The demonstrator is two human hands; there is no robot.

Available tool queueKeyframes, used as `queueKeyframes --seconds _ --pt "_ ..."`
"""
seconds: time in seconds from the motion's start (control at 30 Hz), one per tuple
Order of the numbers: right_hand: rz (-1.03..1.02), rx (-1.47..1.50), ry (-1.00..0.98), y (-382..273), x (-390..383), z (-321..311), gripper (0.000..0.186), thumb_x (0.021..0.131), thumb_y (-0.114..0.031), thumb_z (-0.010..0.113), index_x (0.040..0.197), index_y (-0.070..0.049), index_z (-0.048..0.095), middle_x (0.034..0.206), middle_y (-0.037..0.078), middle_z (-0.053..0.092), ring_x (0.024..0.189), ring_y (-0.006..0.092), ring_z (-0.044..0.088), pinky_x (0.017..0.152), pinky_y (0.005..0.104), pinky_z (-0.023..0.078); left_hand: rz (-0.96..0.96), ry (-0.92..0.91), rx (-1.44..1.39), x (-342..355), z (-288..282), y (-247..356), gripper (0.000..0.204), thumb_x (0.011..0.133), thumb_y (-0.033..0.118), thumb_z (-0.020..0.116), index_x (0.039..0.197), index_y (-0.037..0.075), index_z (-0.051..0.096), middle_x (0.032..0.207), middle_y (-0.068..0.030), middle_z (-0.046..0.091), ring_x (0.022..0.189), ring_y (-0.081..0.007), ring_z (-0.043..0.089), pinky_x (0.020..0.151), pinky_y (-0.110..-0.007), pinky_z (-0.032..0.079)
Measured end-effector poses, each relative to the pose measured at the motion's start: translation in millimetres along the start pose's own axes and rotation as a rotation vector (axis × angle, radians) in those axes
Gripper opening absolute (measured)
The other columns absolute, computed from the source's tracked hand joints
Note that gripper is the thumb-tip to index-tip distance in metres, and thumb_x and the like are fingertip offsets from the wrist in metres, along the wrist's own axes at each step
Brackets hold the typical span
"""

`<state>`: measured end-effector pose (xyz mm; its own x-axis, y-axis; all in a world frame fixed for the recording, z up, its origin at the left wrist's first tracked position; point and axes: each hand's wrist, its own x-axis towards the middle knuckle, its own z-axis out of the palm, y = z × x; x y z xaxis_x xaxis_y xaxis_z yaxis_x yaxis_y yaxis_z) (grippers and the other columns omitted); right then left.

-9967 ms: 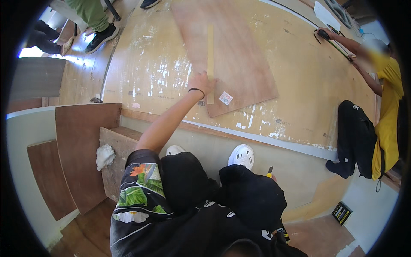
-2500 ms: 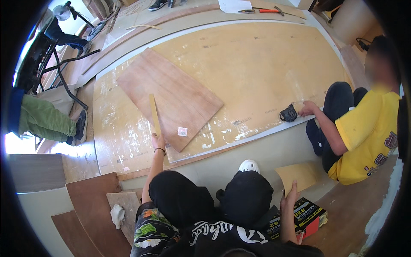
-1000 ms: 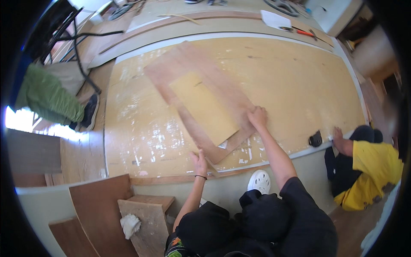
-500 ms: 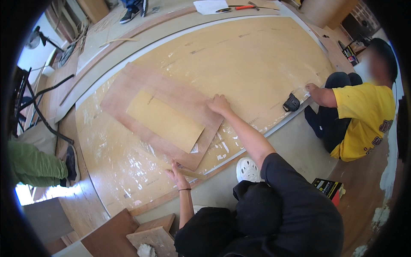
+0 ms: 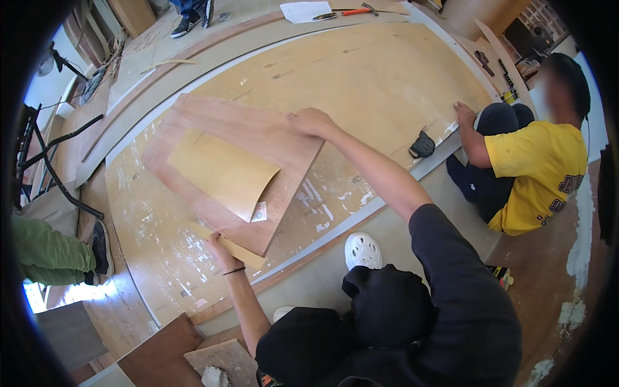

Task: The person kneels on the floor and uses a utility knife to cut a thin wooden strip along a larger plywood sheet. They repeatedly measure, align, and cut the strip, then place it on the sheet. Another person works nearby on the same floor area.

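Observation:
A thin reddish-brown wood sheet [image 5: 225, 109] is tilted above a large tan, white-flecked board [image 5: 361, 71]. My right hand [image 5: 311, 122] is closed on the sheet's upper right edge. On the sheet lies a smaller yellowish piece [image 5: 222, 171], its lower right edge curling up, beside a small white label [image 5: 259, 213]. My left hand [image 5: 224, 253] is closed around a narrow tan strip [image 5: 245, 252] by the sheet's lower edge; whether it also grips the sheet I cannot tell.
At the right a person in a yellow shirt [image 5: 538, 174] crouches, one hand on the board near a black tape measure [image 5: 423, 145]. Papers [image 5: 306, 11] and a red-handled hammer [image 5: 358, 11] lie beyond the far edge. Another person's green-trousered leg [image 5: 55, 248] is at the left, near a wooden step [image 5: 222, 358].
Both my hands have moved left, bringing the sheet, the yellowish piece and the strip with them. The sheet's right side has lifted. The crouching person's hand has shifted slightly along the board.

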<state>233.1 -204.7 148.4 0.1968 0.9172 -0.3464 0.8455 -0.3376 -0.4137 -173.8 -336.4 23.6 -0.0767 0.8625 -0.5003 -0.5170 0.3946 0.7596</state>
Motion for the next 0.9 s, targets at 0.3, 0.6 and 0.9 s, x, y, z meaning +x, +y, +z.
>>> queueKeyframes --seconds 0.3,0.6,0.9 --pt "0.026 0.201 0.085 15 -94 108 0.066 0.105 -0.046 0.033 0.085 0.005 0.071 0.088 0.03 0.068 0.088 0.0456 0.068 0.084 0.0549 0.05 0.243 0.537 0.252 -27 -6 -10 0.043 0.098 0.017 0.042 0.136 -0.002 0.036 0.125 -0.0177 0.05 0.112 -0.0285 0.053 0.097 -0.044 0.045" --pt "-0.069 0.437 0.215 -19 -179 130 0.063 0.106 -0.045 0.032 0.078 0.003 0.062 0.074 0.027 0.064 0.076 0.0476 0.063 0.076 0.0556 0.047 0.482 0.619 0.322 -121 -45 44 0.04 0.099 0.018 0.043 0.132 -0.004 0.041 0.123 -0.0179 0.051 0.112 -0.0273 0.053 0.099 -0.042 0.042" --pt "-0.175 0.517 0.214 -54 -215 111 0.062 0.104 -0.05 0.041 0.075 0.002 0.059 0.069 0.025 0.062 0.072 0.0441 0.063 0.068 0.0515 0.048 0.598 0.628 0.235 -180 -35 91 0.03 0.1 0.018 0.043 0.122 -0.002 0.044 0.116 -0.0148 0.052 0.107 -0.0235 0.053 0.097 -0.04 0.042"
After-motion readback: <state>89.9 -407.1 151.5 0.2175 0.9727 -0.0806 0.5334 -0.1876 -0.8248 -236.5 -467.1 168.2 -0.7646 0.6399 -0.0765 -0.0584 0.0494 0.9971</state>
